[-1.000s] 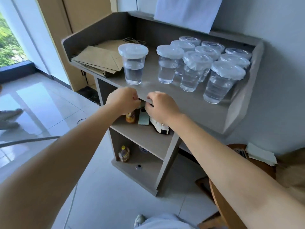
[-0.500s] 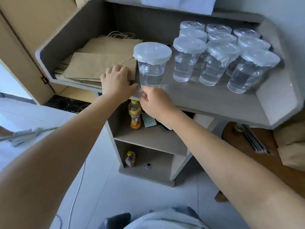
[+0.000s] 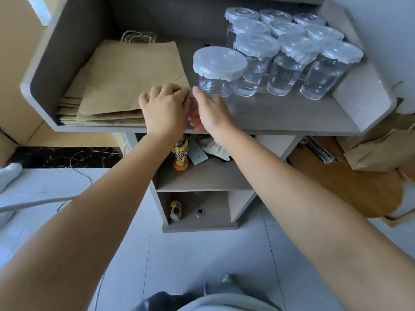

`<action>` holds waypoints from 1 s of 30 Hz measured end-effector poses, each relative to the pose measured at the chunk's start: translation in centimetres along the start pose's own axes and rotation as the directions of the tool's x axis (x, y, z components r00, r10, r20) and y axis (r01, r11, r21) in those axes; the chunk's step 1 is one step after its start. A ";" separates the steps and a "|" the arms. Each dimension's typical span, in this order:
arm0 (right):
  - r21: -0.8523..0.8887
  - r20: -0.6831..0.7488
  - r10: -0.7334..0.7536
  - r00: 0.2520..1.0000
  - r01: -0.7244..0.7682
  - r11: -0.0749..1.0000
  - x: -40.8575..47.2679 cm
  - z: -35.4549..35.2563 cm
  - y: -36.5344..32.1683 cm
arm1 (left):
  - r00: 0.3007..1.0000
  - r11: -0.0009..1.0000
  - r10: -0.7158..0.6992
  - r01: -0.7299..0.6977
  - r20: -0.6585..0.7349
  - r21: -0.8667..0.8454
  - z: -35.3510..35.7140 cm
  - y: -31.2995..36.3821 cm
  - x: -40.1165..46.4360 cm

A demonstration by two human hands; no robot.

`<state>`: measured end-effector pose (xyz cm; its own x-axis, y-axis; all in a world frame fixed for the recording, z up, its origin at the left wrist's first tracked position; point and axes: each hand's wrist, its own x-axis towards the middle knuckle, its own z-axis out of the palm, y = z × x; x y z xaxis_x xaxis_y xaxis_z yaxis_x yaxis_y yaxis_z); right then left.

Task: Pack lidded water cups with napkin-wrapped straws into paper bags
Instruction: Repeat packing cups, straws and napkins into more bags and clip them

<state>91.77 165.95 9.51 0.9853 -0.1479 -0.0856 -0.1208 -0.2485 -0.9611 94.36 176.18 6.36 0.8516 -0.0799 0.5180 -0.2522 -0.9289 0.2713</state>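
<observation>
A stack of flat brown paper bags [image 3: 125, 81] lies on the left of the grey shelf top [image 3: 292, 122]. My left hand [image 3: 165, 106] rests knuckles up on the top bag's right front corner, fingers bent onto it. My right hand [image 3: 211, 111] meets it there, thumb above and fingers curled under the same corner. One lidded water cup [image 3: 219, 70] stands alone just behind my right thumb, not touched. Several more lidded cups [image 3: 292, 61] are grouped at the back right. No straw or napkin shows on the shelf top.
Raised grey walls [image 3: 45, 63] edge the shelf top on the left, back and right. Below it sit an orange bottle [image 3: 180, 153] and a phone [image 3: 197, 154]; a small bottle [image 3: 175, 209] stands lower still. A wooden table [image 3: 348, 187] with a brown bag [image 3: 381, 151] is at right.
The view has come closer and now looks down more steeply. Both hands rose from the shelf's front edge onto the top bag's corner, and my left fingers have curled.
</observation>
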 end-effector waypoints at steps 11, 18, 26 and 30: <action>-0.126 -0.127 0.002 0.992 -0.018 0.992 1.1 3.5 -1.3 | 0.967 0.966 0.227 -0.238 -0.111 -0.099 -0.3 -2.8 -2.7; -0.280 -0.155 -0.203 0.967 0.154 0.948 0.4 3.2 -1.3 | 0.993 0.876 -0.117 0.090 -0.029 -0.474 -3.3 -3.6 -2.3; -0.094 -0.198 -0.355 0.914 0.342 0.935 -2.8 -2.2 -0.3 | 0.861 0.700 -0.508 0.441 0.044 -0.562 -5.5 -7.5 2.3; 0.010 -0.297 -0.273 0.915 0.289 0.957 -4.3 -4.5 1.7 | 0.822 0.398 -0.512 0.486 0.252 -0.778 -6.5 -6.6 2.8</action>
<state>86.84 161.86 9.47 0.8986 -0.3519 0.2620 0.1701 -0.2710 -0.9474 95.42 184.39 11.26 0.9443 0.3185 0.0825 -0.0435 -0.1276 0.9909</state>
